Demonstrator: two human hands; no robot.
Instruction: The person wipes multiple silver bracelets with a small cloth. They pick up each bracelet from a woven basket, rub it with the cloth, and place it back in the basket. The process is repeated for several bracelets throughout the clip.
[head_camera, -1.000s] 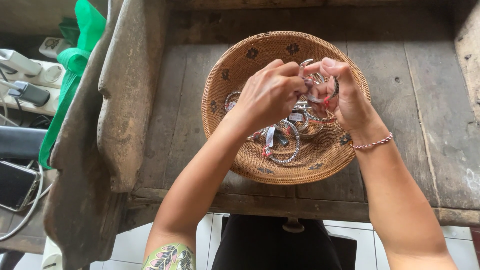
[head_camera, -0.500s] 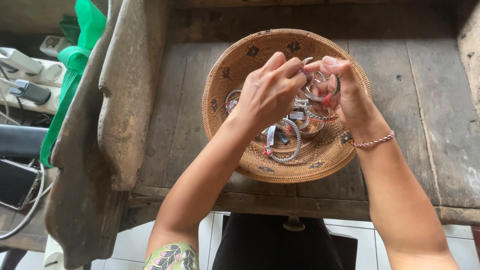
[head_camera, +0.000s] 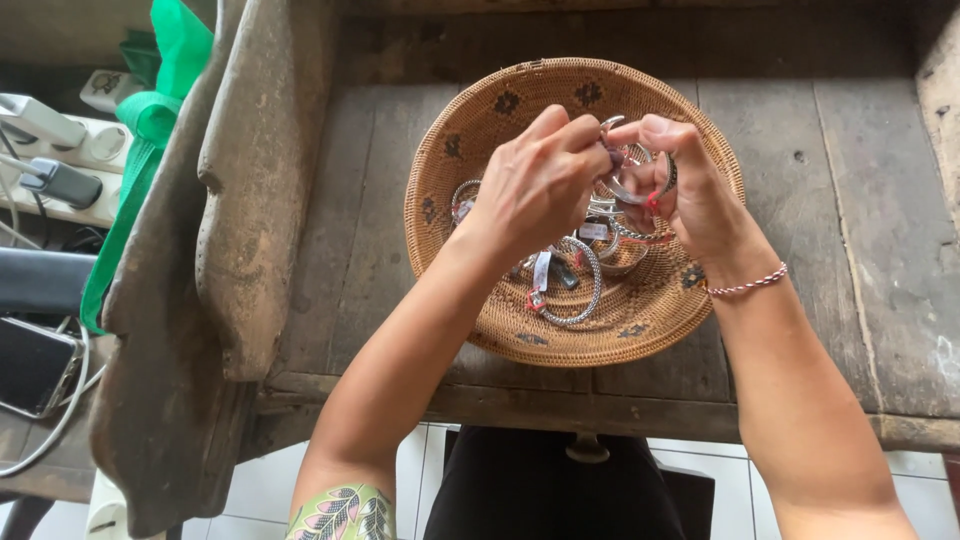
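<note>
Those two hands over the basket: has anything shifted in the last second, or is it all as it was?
Hardly anything. The left hand and right hand stay together above the woven basket, both still pinching the same silver bangle; at most the fingers have closed slightly on it. Nothing was picked up or let go. The bracelets lying in the basket and the wooden table are unchanged.
</note>
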